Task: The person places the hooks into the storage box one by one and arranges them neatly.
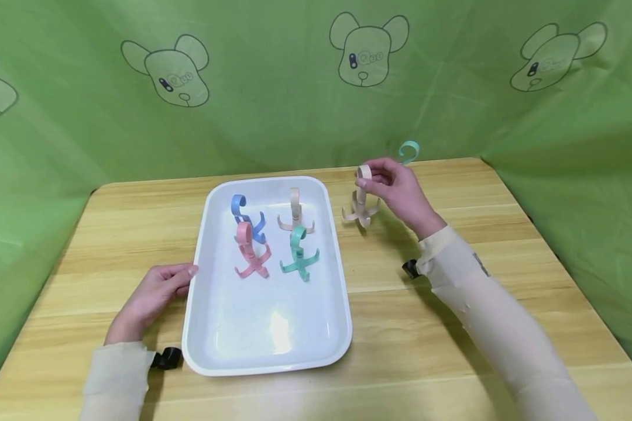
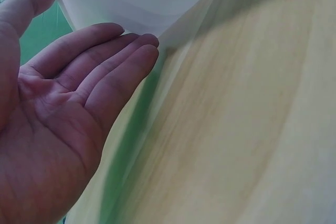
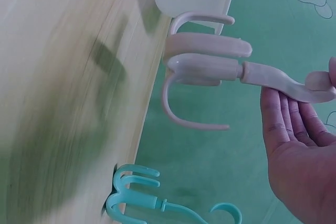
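Note:
My right hand [image 1: 400,190] pinches the curled top of a beige multi-prong hanging hook [image 1: 361,202], held upright just right of the tray. In the right wrist view its curved prongs [image 3: 207,45] point away from the fingers, above the tabletop. My left hand [image 1: 155,295] holds the left rim of the white tray [image 1: 267,369], thumb at the rim and fingers against the outer wall [image 2: 142,3]. Inside the tray stand a blue hook [image 1: 239,204], a pink hook [image 1: 244,234], another beige hook [image 1: 295,204] and a green hook [image 1: 298,240].
Behind my right hand stands a teal hook [image 3: 139,198], mostly hidden in the head view except its curled top [image 1: 411,151]. A wooden table [image 1: 426,351] lies under everything. Green cloth [image 1: 274,105] with printed animal heads rises along the back and sides.

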`<state>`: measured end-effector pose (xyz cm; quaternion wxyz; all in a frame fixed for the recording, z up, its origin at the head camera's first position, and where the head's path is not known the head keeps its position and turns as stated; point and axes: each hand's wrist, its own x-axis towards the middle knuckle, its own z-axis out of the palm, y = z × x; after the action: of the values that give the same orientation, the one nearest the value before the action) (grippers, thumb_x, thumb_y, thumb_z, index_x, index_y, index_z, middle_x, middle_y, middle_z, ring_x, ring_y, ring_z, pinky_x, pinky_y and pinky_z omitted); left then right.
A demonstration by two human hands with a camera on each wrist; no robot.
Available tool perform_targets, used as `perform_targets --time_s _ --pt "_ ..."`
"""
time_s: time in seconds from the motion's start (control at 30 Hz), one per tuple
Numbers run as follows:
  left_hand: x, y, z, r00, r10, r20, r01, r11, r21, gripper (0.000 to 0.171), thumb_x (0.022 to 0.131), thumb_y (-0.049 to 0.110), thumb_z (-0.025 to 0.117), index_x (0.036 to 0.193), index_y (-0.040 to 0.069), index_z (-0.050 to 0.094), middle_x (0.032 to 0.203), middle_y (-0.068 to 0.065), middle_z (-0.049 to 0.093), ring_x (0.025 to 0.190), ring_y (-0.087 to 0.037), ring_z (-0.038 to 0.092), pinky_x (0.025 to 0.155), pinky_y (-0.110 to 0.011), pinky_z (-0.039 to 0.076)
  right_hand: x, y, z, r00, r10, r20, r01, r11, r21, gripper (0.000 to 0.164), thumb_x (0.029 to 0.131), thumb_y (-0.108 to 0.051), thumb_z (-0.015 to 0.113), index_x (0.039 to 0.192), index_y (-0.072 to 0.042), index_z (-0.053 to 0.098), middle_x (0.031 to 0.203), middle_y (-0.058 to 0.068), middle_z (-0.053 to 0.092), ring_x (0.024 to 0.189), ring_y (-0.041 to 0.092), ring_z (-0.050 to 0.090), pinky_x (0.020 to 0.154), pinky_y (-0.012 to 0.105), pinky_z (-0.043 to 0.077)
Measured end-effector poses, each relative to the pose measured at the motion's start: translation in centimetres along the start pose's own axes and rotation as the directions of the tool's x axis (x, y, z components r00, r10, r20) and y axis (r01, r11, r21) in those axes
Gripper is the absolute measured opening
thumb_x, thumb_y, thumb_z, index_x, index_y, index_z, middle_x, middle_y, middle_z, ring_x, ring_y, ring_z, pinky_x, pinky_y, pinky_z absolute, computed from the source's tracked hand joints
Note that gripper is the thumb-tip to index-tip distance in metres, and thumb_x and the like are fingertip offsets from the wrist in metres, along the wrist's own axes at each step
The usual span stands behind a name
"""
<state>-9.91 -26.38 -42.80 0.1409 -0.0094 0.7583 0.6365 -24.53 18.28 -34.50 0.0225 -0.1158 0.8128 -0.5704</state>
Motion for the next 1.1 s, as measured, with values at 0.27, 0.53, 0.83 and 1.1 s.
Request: perform_targets --time_s 0.27,0.53,0.83,1.1 --pt "0.1 0.1 0.0 1.0 -0.004 0.012 0.004 1.0 0.002 0.05 0.102 0.028 0.056 0.127 -0.016 0.055 0.126 -0.025 0.06 0.104 -0.01 0.064 0.089 -0.028 0.053 -1.1 -0.6 -0.1 0.999 -0.03 0.035 0.031 0.999 -0.03 0.048 0.091 -0.023 0.073 0.13 0.0 0.056 0.119 0.012 0.059 0.107 0.023 0.056 0.095 0.035 0.046" --pt "0.2 -0.1 -0.1 1.0 0.015 0.006 -0.015 1.0 0.0 0.049 0.103 0.025 0.055 0.126 -0.017 0.055 0.122 -0.022 0.064 0.102 -0.01 0.065 0.087 -0.028 0.054 -2.5 -1.6 0.0 0.993 -0.084 0.085 0.087 0.996 -0.025 0.043 0.091 -0.018 0.073 0.127 0.0 0.058 0.118 0.012 0.061 0.105 0.024 0.058 0.087 0.029 0.05" --pt "0.3 -0.2 -0.1 0.999 0.032 0.016 -0.032 0.999 0.003 0.048 0.103 0.025 0.054 0.125 -0.018 0.055 0.119 -0.019 0.066 0.101 -0.01 0.065 0.087 -0.028 0.054 -3.8 -2.2 -0.1 0.989 -0.128 0.078 0.129 0.992 -0.011 0.04 0.092 -0.014 0.072 0.127 0.0 0.058 0.118 0.013 0.059 0.105 0.024 0.057 0.084 0.026 0.05" --pt "0.1 0.0 0.0 1.0 0.003 0.007 -0.003 1.0 -0.009 0.05 0.102 0.028 0.056 0.126 -0.017 0.055 0.123 -0.022 0.063 0.102 -0.011 0.065 0.087 -0.029 0.054 -4.7 -2.9 -0.2 0.981 -0.165 0.106 0.165 0.986 0.014 0.037 0.092 -0.01 0.071 0.124 0.003 0.058 0.115 0.014 0.06 0.105 0.024 0.058 0.085 0.026 0.051"
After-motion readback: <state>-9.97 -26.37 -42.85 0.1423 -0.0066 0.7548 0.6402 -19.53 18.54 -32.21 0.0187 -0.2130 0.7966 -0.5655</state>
